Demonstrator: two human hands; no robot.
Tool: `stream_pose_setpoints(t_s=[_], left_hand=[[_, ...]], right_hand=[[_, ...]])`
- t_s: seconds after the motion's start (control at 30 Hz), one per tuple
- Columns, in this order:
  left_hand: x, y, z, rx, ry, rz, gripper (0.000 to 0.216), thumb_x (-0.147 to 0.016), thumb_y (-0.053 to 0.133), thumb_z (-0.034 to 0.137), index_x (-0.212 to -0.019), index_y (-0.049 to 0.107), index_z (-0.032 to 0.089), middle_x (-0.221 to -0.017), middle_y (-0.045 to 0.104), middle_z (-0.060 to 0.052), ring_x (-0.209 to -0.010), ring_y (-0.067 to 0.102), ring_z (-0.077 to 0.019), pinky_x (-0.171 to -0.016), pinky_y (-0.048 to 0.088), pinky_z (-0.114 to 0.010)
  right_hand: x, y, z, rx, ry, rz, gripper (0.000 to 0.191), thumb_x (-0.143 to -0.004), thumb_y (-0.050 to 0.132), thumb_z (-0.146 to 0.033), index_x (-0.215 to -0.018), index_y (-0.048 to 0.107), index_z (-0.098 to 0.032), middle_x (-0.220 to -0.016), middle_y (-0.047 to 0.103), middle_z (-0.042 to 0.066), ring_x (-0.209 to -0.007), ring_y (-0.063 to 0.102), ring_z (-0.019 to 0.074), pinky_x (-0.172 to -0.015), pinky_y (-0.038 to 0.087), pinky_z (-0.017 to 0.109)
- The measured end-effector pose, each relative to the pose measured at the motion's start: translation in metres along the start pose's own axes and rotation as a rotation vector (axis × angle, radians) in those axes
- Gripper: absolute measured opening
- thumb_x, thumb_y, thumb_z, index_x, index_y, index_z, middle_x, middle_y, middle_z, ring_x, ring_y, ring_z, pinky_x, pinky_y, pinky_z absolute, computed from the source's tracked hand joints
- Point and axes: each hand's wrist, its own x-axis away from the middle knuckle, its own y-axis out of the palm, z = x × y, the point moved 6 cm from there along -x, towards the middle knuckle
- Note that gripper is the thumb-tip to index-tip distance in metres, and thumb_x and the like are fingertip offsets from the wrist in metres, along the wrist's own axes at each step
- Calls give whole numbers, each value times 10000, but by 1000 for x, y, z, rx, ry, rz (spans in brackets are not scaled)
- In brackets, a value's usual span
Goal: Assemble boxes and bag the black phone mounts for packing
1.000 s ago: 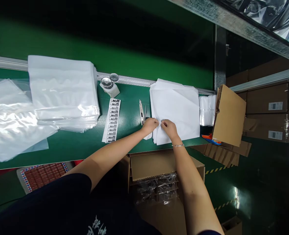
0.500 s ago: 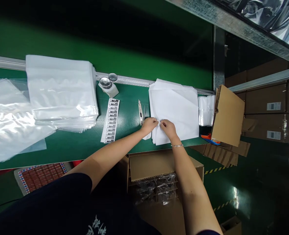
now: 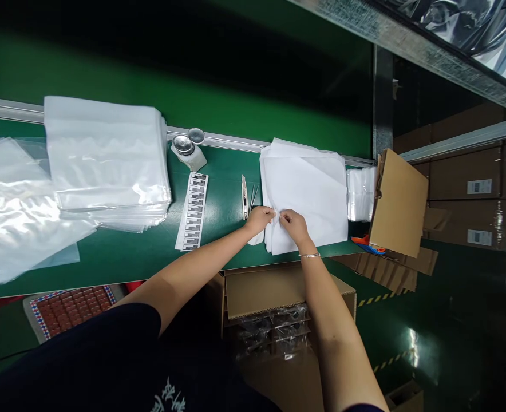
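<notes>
A stack of white sheets [image 3: 308,189] lies on the green table [image 3: 218,194]. My left hand [image 3: 259,219] and my right hand [image 3: 293,224] meet at the stack's near left corner. Both pinch the edge of the top white sheet with closed fingers. A silver bracelet sits on my right wrist. A utility knife [image 3: 244,197] and thin tweezers lie just left of my left hand.
A pile of clear plastic bags [image 3: 107,160] fills the table's left. A strip of barcode labels [image 3: 193,212] and a small metal-topped dispenser [image 3: 186,149] lie between. An open carton [image 3: 270,309] of wrapped parts stands below the table. Cardboard [image 3: 399,200] leans at the right.
The view has drifted slightly. Both hands stay at the corner of the white stack, fingers working the sheet edge with barely any movement.
</notes>
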Motion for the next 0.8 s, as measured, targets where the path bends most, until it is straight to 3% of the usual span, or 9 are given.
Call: stream_pose_setpoints(t_s=[0.3, 0.57, 0.67, 0.8], left_hand=[[1, -1, -1, 25, -14, 18, 207, -759, 554, 294, -642, 673, 172, -526, 583, 20, -553, 561, -133, -616, 455, -261], [1, -2, 3, -66, -16, 47, 208, -723, 518, 198, -515, 514, 190, -507, 529, 46, -541, 534, -120, -576, 390, -240], [0, -2, 3, -110, -27, 69, 219, -729, 537, 172, -513, 499, 186, -513, 518, 52, -559, 533, -123, -586, 389, -244], [-1, -1, 4, -154, -60, 45, 198, -816, 598, 200, -625, 570, 156, -598, 564, 39, -610, 562, -126, -639, 453, -266]], right_hand=[[0, 0, 1, -11, -3, 0, 144, -777, 466, -289, -723, 580, -219, -751, 605, 11, -698, 531, 176, -672, 420, 292], [3, -6, -5, -19, -14, -7, 129, -771, 464, -279, -721, 562, -211, -748, 584, 8, -684, 524, 166, -669, 421, 292], [9, -26, -19, -24, -39, 11, 114, -768, 469, -266, -726, 555, -204, -783, 588, 17, -714, 542, 164, -698, 433, 296], [40, -84, -58, -27, -72, 45, 106, -785, 503, -270, -782, 582, -200, -826, 610, 25, -785, 577, 171, -737, 450, 296]])
